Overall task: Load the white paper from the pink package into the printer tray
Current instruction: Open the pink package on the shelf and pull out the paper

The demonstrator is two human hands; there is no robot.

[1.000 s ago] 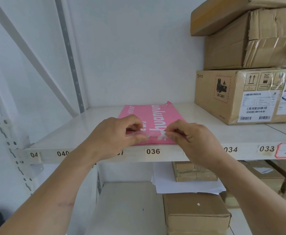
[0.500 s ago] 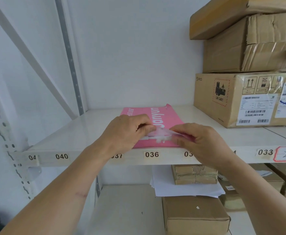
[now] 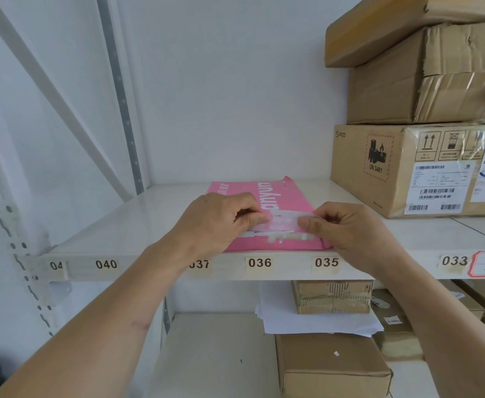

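A white metal shelf (image 3: 120,225) carries the pink package (image 3: 290,196), which lies flat at the near edge with its long axis running near to far, left of a stack of cardboard boxes (image 3: 393,168). The left hand (image 3: 218,222) and right hand (image 3: 350,228) meet over its near end, each pinching one end of the clear tape strip (image 3: 283,222) that crosses the package from left to right between them. No printer is visible.

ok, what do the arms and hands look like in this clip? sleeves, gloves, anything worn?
Both are bare: no gloves, sleeves, rings or watch visible on the left hand or the right hand. The forearms are uncovered right down to the frame's bottom edge. The left forearm has a thin, short reddish line on it, like a scratch or scar. Fingernails are short and unpainted.
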